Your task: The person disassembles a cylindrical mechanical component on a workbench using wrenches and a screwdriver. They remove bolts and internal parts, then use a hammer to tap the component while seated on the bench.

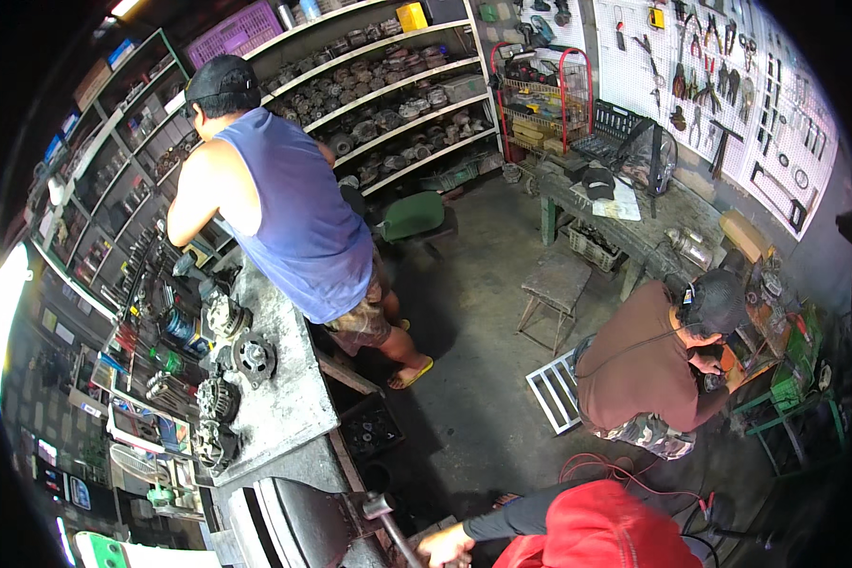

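At the lower edge my right hand point(448, 545) comes in on a black-sleeved arm point(513, 517) below a red sleeve point(601, 525). Its fingers are curled at a metal vise handle point(403, 541) with a thick round end; the frame edge cuts off part of them. Left of the handle a big dark bench vise point(303, 521) stands at the bench's near end. My left hand is out of sight. Beyond the vise, several alternators point(254, 358) sit along the metal-topped workbench point(289, 412).
A person in a blue sleeveless top point(298, 213) stands at the bench's far end. Another in brown point(634, 355) bends over work at right. A stool point(556, 284), white metal frame point(554, 395) and red cable point(587, 462) occupy the floor. Shelves point(388, 85) of parts line the back.
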The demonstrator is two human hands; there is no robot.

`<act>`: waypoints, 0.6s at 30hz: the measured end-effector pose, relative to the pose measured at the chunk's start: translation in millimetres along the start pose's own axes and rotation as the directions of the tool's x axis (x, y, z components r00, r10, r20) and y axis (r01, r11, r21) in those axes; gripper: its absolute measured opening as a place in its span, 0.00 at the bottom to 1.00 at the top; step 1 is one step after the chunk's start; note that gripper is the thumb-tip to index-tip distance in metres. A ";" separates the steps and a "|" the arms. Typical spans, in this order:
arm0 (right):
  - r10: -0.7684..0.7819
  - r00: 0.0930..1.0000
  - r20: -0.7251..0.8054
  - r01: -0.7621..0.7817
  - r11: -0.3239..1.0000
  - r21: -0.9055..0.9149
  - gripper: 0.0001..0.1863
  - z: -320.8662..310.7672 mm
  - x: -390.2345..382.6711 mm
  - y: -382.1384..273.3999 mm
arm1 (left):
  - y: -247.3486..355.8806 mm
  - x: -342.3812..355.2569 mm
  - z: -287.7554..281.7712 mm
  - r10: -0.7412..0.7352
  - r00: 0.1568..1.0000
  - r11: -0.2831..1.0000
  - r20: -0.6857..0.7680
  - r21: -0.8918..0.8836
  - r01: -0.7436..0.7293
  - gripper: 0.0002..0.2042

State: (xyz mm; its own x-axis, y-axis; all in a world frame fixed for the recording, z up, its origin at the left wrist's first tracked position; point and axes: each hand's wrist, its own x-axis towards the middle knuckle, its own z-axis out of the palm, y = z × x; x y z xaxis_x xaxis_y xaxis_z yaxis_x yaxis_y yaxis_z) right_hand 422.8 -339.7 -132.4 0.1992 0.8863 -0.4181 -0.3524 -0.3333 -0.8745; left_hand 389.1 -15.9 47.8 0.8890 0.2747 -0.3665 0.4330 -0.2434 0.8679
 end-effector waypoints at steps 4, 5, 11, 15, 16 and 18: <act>-0.316 0.945 -0.082 0.312 0.948 -0.056 0.38 -26.0 -40.0 -85.8 | 3.8 -1.4 3.9 -0.009 1.000 1.000 -0.003 -0.001 0.009 0.31; -0.485 0.860 -0.158 0.445 0.865 -0.231 0.41 -54.7 -39.6 -103.2 | 4.0 -1.9 4.5 -0.009 1.000 1.000 -0.007 -0.005 0.009 0.32; -0.176 0.663 -0.727 -0.054 0.958 -0.282 0.36 -152.8 23.0 -45.7 | 3.6 -13.8 1.5 -0.001 1.000 1.000 -0.019 -0.017 0.000 0.37; 0.057 0.991 -0.121 -0.103 0.905 -0.412 0.25 -49.8 17.5 -0.2 | -4.6 -22.4 -5.3 0.006 0.999 0.999 -0.037 -0.048 -0.008 0.41; 0.067 0.997 0.021 -0.058 0.955 -0.290 0.24 -17.9 3.3 -4.7 | -7.3 -25.6 -7.5 0.007 0.999 0.998 -0.041 -0.063 -0.010 0.42; -0.180 0.981 0.079 0.186 0.979 -0.082 0.30 -2.5 -21.1 -42.6 | -9.9 -33.3 -13.6 0.021 0.999 0.995 -0.036 -0.095 -0.024 0.44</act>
State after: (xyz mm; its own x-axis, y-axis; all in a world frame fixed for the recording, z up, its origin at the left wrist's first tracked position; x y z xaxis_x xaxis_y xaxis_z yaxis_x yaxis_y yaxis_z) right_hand 436.0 -345.0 -86.9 0.1867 0.9543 -0.2333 -0.2331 -0.1877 -0.9542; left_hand 353.1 -10.1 55.9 0.8917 0.3032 -0.3361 0.3954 -0.1605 0.9044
